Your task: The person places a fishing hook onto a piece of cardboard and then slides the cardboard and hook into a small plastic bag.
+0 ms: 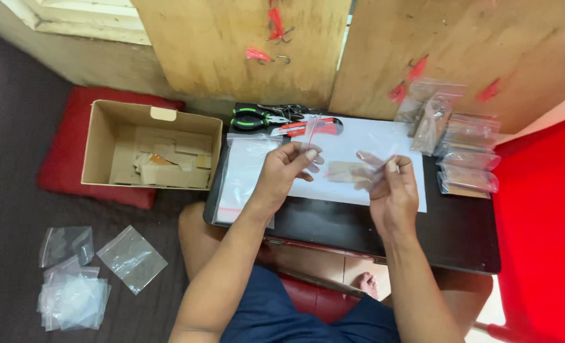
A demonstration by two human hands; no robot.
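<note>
Over a small black table [450,238], both hands hold one small clear zip bag [346,170]. My left hand [287,170] pinches its left edge near the red zip strip. My right hand [391,190] pinches its right side. The bag hangs above a white sheet [358,143] lying on the table. Something pale shows inside the bag; I cannot tell what it is.
A stack of clear bags [244,171] lies at the table's left. Green pliers [254,119] and red pliers [311,127] rest at the back. Filled bags [466,152] pile at the right. An open cardboard box [152,147] sits on a red cushion; loose bags [88,270] lie on the floor.
</note>
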